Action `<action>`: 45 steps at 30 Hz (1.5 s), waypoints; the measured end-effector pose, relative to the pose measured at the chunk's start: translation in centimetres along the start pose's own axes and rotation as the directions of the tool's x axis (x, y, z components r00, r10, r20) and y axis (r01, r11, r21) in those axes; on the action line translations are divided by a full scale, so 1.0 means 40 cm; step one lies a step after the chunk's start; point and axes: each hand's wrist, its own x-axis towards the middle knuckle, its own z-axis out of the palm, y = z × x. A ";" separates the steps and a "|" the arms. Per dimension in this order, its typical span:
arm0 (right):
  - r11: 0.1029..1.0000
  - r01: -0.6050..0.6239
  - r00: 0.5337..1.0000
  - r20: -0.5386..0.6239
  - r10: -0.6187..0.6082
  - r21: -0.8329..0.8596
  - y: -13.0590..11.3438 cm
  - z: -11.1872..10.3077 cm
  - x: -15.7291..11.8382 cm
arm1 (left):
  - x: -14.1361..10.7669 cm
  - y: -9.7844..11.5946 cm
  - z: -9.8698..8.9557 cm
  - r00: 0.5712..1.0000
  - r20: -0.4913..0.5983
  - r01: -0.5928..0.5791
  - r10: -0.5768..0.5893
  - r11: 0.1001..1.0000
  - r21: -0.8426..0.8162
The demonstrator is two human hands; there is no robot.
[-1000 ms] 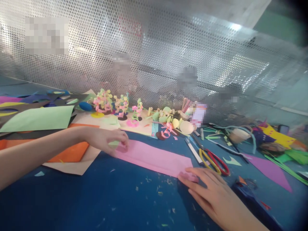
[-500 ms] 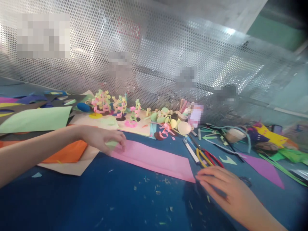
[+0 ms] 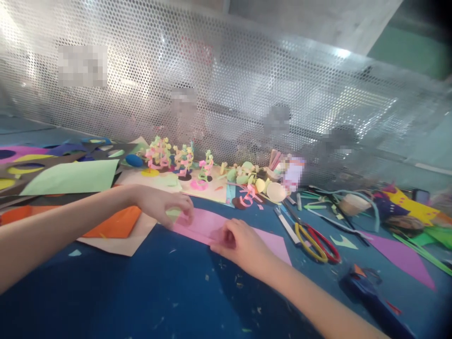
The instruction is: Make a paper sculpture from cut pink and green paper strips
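A long pink paper strip lies on the blue table, its near edge folded up. My left hand rests at the strip's left end, fingers bent downward, with a small pale green piece beneath the palm. Over the middle of the strip, my right hand has thumb and fingers curled together at the folded edge. The strip's right end shows beyond my right wrist.
Scissors with yellow and red handles lie to the right, near a blue tool. Green paper and orange paper are at the left. Small paper flower models stand behind, before a perforated metal screen.
My right hand has moved left from the strip's right end to its middle and closed at the folded edge. The blue tool has come into sight. My left hand stays at the left end.
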 end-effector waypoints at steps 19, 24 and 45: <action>0.990 -0.103 0.993 0.074 0.096 0.092 0.002 -0.002 0.006 | 0.104 0.068 0.136 0.889 -0.435 0.172 -0.143 0.985 0.027; 0.982 -0.078 0.988 0.146 0.053 0.174 0.018 -0.022 0.008 | 0.113 0.060 0.149 0.883 -0.444 0.176 -0.150 0.984 0.018; 0.962 -0.099 0.973 0.226 0.040 0.256 0.024 -0.084 -0.017 | 0.054 0.006 0.061 0.976 -0.209 0.014 -0.066 0.970 -0.242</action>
